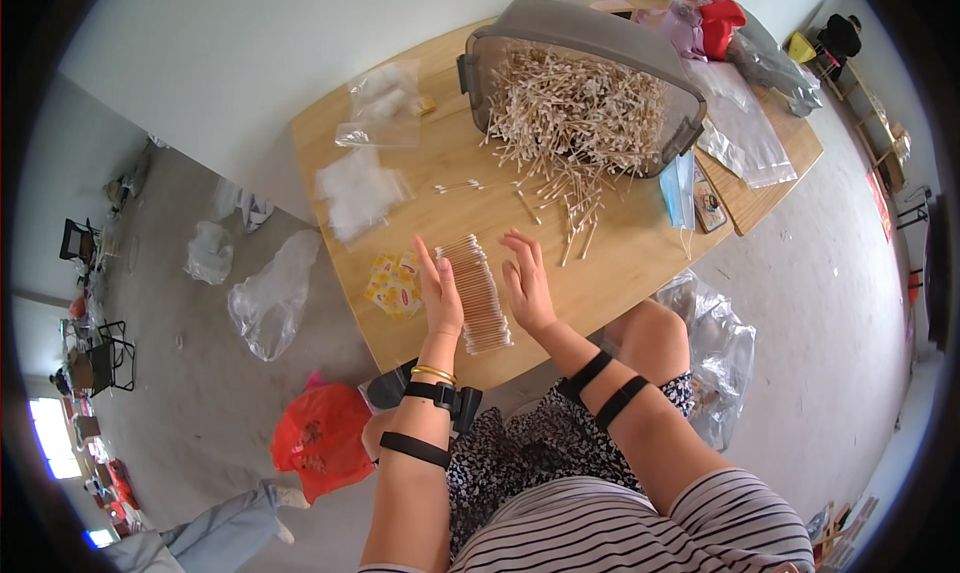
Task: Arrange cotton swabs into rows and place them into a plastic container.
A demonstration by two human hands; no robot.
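Note:
A neat row of cotton swabs [473, 295] lies side by side near the table's front edge, forming a long band with white tips along both sides. My left hand [440, 298] stands on edge along the band's left side, fingers straight, seeming to touch the tips. To the right, my right hand [528, 285] hovers with its fingers apart and slightly bent, a small gap from the swabs, holding nothing. Behind both hands, a grey translucent bin [590, 23] lies tipped on its side, and a heap of loose cotton swabs [575, 108] spills from it onto the tabletop.
Yellow-and-white printed packets [394, 284] lie left of my left hand. Clear plastic bags [362, 195] are stacked farther back. A blue face mask [678, 191] and a phone [709, 208] rest at the right. On the floor are a red bag [322, 438] and crumpled clear plastic [712, 348].

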